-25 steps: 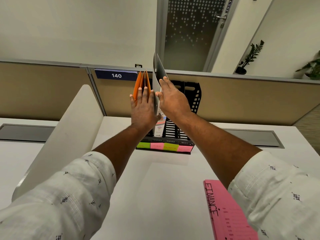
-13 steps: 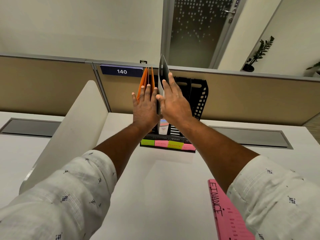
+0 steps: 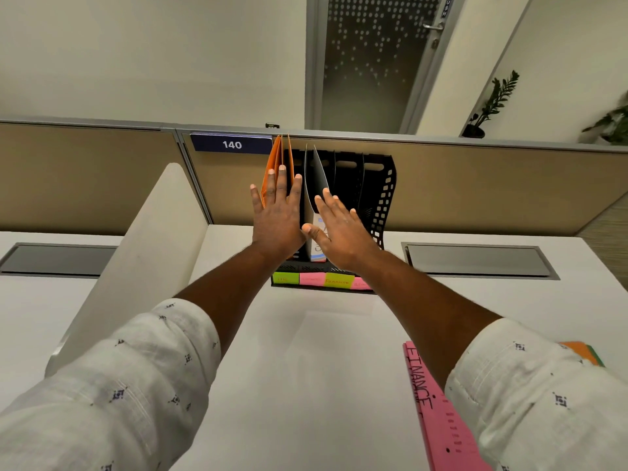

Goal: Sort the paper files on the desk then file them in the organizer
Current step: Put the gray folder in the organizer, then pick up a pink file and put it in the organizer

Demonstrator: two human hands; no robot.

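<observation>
White tabletop (image 3: pixel 306 385): orange files (image 3: pixel 273 161), grey file (image 3: pixel 319 175) in organizer (image 3: pixel 384 192), far edge. L hand (image 3: pixel 277 215), R hand (image 3: pixel 343 236) grips flat, spread; pink file (image 3: pixel 438 409) waits.

From the organizer (image 3: pixel 385 198), the desk (image 3: pixel 306 368) lies open toward 6 o'clock. Orange folders (image 3: pixel 274 161) fill its 9 o'clock slot; the 3 o'clock slots gape. A white divider (image 3: pixel 136 253) blocks 9 o'clock, and the partition (image 3: pixel 475 185) blocks 12.
</observation>
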